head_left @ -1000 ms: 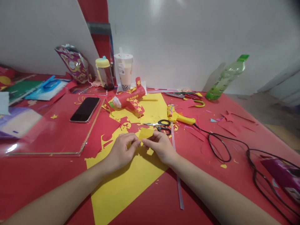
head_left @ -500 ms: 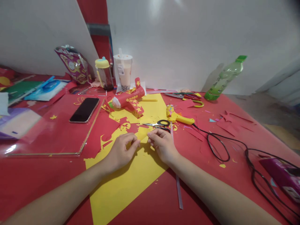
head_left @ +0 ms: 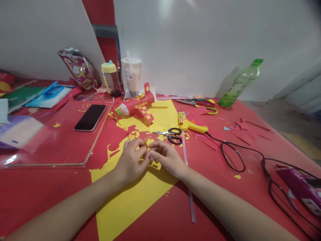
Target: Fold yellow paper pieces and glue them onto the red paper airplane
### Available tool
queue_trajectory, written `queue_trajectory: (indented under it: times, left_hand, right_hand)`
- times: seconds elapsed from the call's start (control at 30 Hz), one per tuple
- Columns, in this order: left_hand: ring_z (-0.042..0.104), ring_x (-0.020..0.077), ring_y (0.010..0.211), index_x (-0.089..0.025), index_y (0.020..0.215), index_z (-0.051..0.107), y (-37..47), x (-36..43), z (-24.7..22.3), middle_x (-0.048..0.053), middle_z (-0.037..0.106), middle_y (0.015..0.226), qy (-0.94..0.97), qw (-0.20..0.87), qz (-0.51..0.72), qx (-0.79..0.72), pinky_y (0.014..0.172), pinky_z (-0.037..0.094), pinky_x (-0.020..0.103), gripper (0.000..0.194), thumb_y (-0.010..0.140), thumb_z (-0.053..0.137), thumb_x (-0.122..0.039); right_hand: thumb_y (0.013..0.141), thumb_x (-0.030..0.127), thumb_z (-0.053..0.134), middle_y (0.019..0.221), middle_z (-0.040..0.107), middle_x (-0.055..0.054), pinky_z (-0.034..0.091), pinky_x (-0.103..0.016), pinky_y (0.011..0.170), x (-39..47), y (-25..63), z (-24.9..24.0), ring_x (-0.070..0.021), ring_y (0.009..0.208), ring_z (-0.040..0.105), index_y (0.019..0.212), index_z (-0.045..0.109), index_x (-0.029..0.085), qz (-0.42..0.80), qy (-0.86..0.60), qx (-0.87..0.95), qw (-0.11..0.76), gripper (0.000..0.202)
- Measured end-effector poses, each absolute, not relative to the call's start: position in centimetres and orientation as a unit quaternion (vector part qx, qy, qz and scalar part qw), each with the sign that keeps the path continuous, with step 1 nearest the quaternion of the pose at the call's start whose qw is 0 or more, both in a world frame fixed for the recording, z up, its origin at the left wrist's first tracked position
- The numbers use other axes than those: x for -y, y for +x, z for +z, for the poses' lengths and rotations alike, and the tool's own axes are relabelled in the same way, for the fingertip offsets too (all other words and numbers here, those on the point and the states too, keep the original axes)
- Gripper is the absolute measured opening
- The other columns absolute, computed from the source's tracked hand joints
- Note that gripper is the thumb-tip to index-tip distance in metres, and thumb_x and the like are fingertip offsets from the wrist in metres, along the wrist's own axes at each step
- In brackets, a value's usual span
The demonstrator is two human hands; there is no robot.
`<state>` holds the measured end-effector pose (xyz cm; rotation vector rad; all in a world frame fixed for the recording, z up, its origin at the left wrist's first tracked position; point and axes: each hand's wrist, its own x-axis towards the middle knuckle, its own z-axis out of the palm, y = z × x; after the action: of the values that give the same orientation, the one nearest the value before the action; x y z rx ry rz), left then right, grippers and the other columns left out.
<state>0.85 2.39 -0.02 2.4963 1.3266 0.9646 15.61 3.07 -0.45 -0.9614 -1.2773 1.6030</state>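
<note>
Fingertips of both hands meet over a large yellow paper sheet [head_left: 125, 207]. My left hand [head_left: 132, 159] is closed, its thumb and fingers pinched on a small yellow paper piece [head_left: 146, 144], mostly hidden by the fingers. Against the same piece, my right hand [head_left: 168, 157] has its fingertips closed. Just beyond the hands lie black-handled scissors [head_left: 173, 135], blades to the left. A yellow glue gun [head_left: 192, 126] rests behind the right hand. Farther back sits a red paper rocket-like model [head_left: 137, 104] with yellow stars.
A phone [head_left: 90, 117] lies on a clear plastic folder [head_left: 57, 147] at left. Along the back stand a snack bag [head_left: 77, 70], a yellow-lidded bottle [head_left: 110, 78], a milk tea cup [head_left: 132, 77] and a green bottle [head_left: 239, 83]. A black cable [head_left: 250, 150] loops to a purple power strip [head_left: 298, 187].
My hands have come together, the right moving left and slightly toward me. The scissors are now fully uncovered, and a small yellow piece shows upright between the fingertips.
</note>
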Motion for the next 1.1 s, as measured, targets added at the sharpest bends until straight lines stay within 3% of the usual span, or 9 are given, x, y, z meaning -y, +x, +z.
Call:
queue_trajectory:
  times: [0.13, 0.3, 0.5, 0.63, 0.8, 0.9, 1.1]
  left_hand:
    - [0.046, 0.019, 0.077, -0.017, 0.068, 0.052, 0.9, -2.2, -0.3, 0.006, 0.049, 0.082, 0.867, 0.028, 0.295, -0.401, 0.071, 0.035, 0.034, 0.011, 0.077, 0.046, -0.019]
    - [0.047, 0.0175, 0.08, -0.018, 0.068, 0.046, 0.8, -2.2, -0.1, 0.004, 0.046, 0.083, 0.842, 0.1, 0.336, -0.41, 0.073, 0.039, 0.033, 0.013, 0.08, 0.044, -0.021]
    - [0.049, 0.0167, 0.083, -0.019, 0.083, 0.043, 0.7, -2.9, -0.1, 0.003, 0.047, 0.086, 0.73, 0.215, 0.386, -0.521, 0.073, 0.044, 0.031, 0.009, 0.078, 0.047, -0.025]
    - [0.051, 0.0168, 0.085, -0.018, 0.074, 0.049, 0.6, -3.2, -0.1, 0.004, 0.048, 0.087, 0.724, 0.283, 0.356, -0.518, 0.075, 0.044, 0.03, 0.01, 0.079, 0.044, -0.026]
    - [0.05, 0.0177, 0.089, -0.018, 0.065, 0.049, 0.7, -3.0, 0.3, 0.005, 0.05, 0.086, 0.732, 0.246, 0.366, -0.519, 0.081, 0.04, 0.031, 0.014, 0.076, 0.046, -0.024]
    - [0.052, 0.0168, 0.081, -0.018, 0.068, 0.05, 0.8, -2.8, 0.6, 0.003, 0.053, 0.08, 0.734, 0.251, 0.366, -0.514, 0.075, 0.042, 0.029, 0.01, 0.076, 0.047, -0.024]
    - [0.052, 0.0122, 0.059, -0.018, 0.066, 0.046, 0.8, -2.7, 0.7, -0.002, 0.051, 0.062, 0.682, 0.363, 0.358, -0.525, 0.057, 0.043, 0.024, 0.014, 0.076, 0.047, -0.027]
  right_hand:
    - [0.069, 0.029, 0.06, 0.06, 0.055, 0.004, 0.041, -0.02, 0.051, -3.1, 15.7, -0.3, -0.0076, 0.054, 0.053, 0.068, 0.052, 0.017, 0.612, -0.393, 0.548, 0.415, 0.014]
    - [0.071, 0.025, 0.055, 0.048, 0.045, 0.007, 0.033, -0.018, 0.042, -3.3, 15.8, -0.4, -0.0055, 0.042, 0.043, 0.055, 0.043, 0.018, 0.551, -0.445, 0.566, 0.422, 0.022]
    - [0.072, 0.025, 0.052, 0.051, 0.05, 0.006, 0.038, -0.02, 0.045, -3.4, 15.7, -0.8, -0.0081, 0.045, 0.05, 0.071, 0.045, 0.019, 0.589, -0.424, 0.553, 0.409, 0.01]
    - [0.071, 0.023, 0.051, 0.056, 0.05, 0.005, 0.038, -0.021, 0.047, -3.4, 15.7, -0.9, -0.0081, 0.048, 0.048, 0.072, 0.048, 0.018, 0.538, -0.44, 0.588, 0.413, 0.006]
    - [0.071, 0.022, 0.053, 0.057, 0.05, 0.003, 0.037, -0.022, 0.048, -3.4, 15.9, -1.0, -0.0085, 0.051, 0.046, 0.066, 0.051, 0.018, 0.426, -0.487, 0.641, 0.414, 0.007]
    - [0.072, 0.022, 0.052, 0.058, 0.05, 0.003, 0.037, -0.022, 0.049, -3.3, 15.9, -1.1, -0.0087, 0.051, 0.046, 0.069, 0.052, 0.018, 0.419, -0.478, 0.641, 0.431, 0.005]
    - [0.072, 0.023, 0.052, 0.064, 0.052, 0.001, 0.041, -0.024, 0.051, -3.2, 15.8, -1.4, -0.0098, 0.053, 0.047, 0.074, 0.051, 0.018, 0.397, -0.476, 0.652, 0.436, 0.005]
